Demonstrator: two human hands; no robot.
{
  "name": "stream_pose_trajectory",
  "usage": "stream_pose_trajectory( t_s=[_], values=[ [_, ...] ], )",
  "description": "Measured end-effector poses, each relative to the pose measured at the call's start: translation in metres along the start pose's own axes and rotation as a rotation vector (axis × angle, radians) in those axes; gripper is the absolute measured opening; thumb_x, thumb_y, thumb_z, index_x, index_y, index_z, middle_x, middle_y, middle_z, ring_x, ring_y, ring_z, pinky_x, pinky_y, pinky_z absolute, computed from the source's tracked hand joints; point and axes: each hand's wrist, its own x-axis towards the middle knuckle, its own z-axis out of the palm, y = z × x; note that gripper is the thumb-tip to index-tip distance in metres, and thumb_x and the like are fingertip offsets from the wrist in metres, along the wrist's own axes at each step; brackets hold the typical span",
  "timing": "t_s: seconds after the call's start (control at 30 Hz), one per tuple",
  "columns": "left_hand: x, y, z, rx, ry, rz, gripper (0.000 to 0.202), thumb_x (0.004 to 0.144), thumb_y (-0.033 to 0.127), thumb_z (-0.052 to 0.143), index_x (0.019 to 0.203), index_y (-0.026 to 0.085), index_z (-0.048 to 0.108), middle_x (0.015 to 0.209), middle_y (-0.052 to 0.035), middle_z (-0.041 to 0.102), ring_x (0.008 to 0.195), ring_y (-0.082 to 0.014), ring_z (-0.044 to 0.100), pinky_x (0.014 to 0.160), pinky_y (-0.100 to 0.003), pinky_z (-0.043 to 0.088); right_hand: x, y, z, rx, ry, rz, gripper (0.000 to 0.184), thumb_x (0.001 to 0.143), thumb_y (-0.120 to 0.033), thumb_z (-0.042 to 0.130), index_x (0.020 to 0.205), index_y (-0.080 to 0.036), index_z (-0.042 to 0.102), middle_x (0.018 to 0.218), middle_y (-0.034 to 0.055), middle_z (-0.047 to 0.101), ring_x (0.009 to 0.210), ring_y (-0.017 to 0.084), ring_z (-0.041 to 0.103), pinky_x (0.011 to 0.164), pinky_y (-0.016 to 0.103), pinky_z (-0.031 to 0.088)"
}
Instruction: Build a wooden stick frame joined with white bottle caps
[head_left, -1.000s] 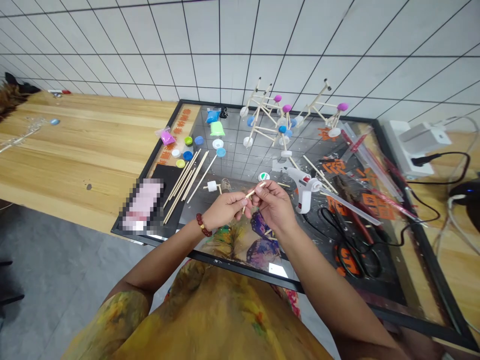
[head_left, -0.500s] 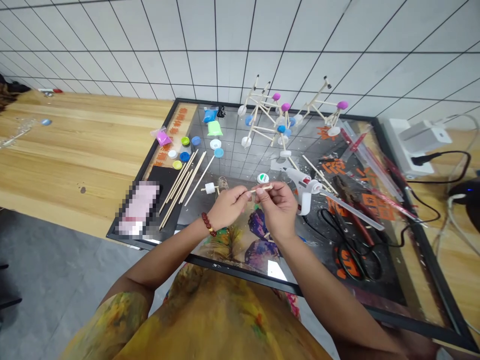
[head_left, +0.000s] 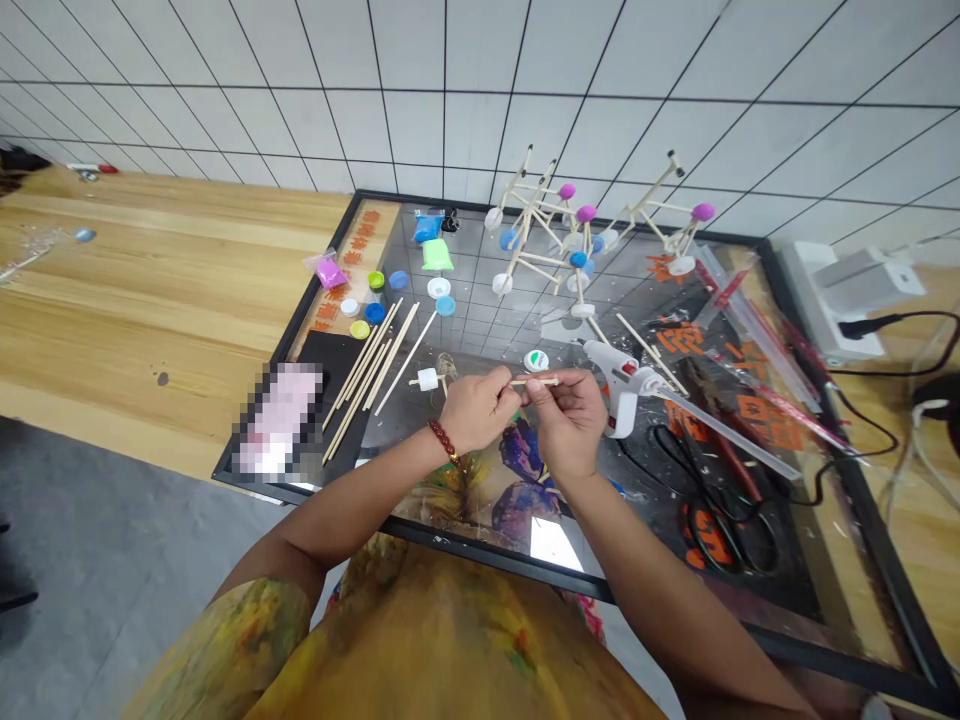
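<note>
A short wooden stick (head_left: 536, 381) spans the gap between my two hands over the glass tabletop. My left hand (head_left: 480, 408) is closed on its left end, the fingertips partly hidden. Thumb and fingers of my right hand (head_left: 568, 420) pinch the same stick farther along. Left of my hands lies a small piece with a white cap (head_left: 427, 379) on a stick. Behind them is a round lid with a green centre (head_left: 536, 360). To the right stands a white glue gun (head_left: 624, 380) with a clear glue stick in its back.
Stick models with bottle-cap wheels (head_left: 502, 284) stand near the wall. Loose wooden sticks (head_left: 367, 370), coloured caps (head_left: 375, 314) and clay packets (head_left: 437, 254) lie to the left. Pliers (head_left: 724, 440), a black cable (head_left: 679, 470) and a power strip (head_left: 806, 300) are on the right.
My hands have shifted slightly right, still holding the stick, and my left hand has turned so its knuckles face more upward. The view has swung a little.
</note>
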Motion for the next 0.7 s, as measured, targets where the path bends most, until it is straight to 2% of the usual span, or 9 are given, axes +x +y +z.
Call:
stream_pose_trajectory(
  t_s=[0.1,0.17,0.3,0.4,0.5,0.6,0.7],
  values=[
    [-0.002,-0.002,-0.005,0.128,0.021,0.045,0.028,0.092,0.025,0.052,0.071,0.025,0.034,0.062,-0.001,0.042,0.06,-0.0187,0.038,0.064,-0.034,0.014,0.0,-0.004,0.002,0.01,-0.025,0.052,0.036,0.08,-0.052,0.085,0.084,-0.031,0.055,0.079,0.0004,0.071,0.068,0.02,0.062,0.069,0.038,0.056],
    [-0.002,-0.007,-0.01,0.131,0.035,0.046,0.028,0.091,0.022,0.052,0.07,0.024,0.034,0.061,-0.0009,0.042,0.059,-0.0185,0.039,0.064,-0.034,0.015,0.001,-0.007,0.003,0.092,-0.005,0.051,0.036,0.079,-0.049,0.085,0.083,-0.029,0.055,0.077,-0.001,0.07,0.062,0.017,0.058,0.064,0.034,0.052],
    [-0.003,-0.014,-0.021,-0.08,0.052,0.05,0.02,0.095,0.021,0.046,0.075,0.023,0.047,0.064,0.0001,0.05,0.062,-0.0167,0.048,0.066,-0.03,0.03,0.002,-0.011,0.004,0.228,0.03,0.06,0.03,0.082,-0.04,0.082,0.085,-0.026,0.055,0.075,-0.003,0.069,0.057,0.012,0.053,0.06,0.03,0.045],
    [-0.006,-0.01,-0.028,-0.192,0.054,0.051,0.033,0.1,0.032,0.047,0.069,0.022,0.048,0.061,0.001,0.051,0.06,-0.0143,0.049,0.067,-0.028,0.035,0.001,-0.01,0.004,0.206,0.002,0.076,0.028,0.084,-0.039,0.08,0.088,-0.026,0.056,0.081,-0.0017,0.07,0.062,0.013,0.055,0.064,0.03,0.047],
    [-0.006,-0.004,-0.029,-0.364,-0.038,-0.041,0.042,0.102,0.038,0.046,0.063,0.021,0.049,0.056,0.0006,0.052,0.057,-0.0132,0.05,0.066,-0.027,0.038,0.001,-0.009,0.003,0.188,0.01,0.091,0.027,0.085,-0.04,0.079,0.09,-0.026,0.057,0.082,-0.0005,0.071,0.064,0.014,0.055,0.065,0.031,0.047],
    [-0.004,-0.001,-0.029,-0.576,-0.226,-0.148,0.039,0.103,0.04,0.043,0.075,0.019,0.06,0.055,0.0013,0.055,0.054,-0.0126,0.05,0.062,-0.026,0.039,0.003,-0.008,0.001,0.187,-0.029,0.125,0.027,0.081,-0.041,0.082,0.091,-0.026,0.061,0.08,-0.0007,0.071,0.064,0.014,0.055,0.064,0.03,0.047],
    [-0.003,-0.001,-0.029,-0.563,-0.306,-0.124,0.029,0.099,0.033,0.049,0.075,0.018,0.059,0.056,0.0027,0.055,0.055,-0.0113,0.049,0.063,-0.025,0.039,0.005,-0.007,-0.001,0.168,-0.084,0.14,0.027,0.08,-0.043,0.083,0.09,-0.027,0.063,0.077,-0.0022,0.071,0.063,0.014,0.055,0.062,0.03,0.046]
  ],
)
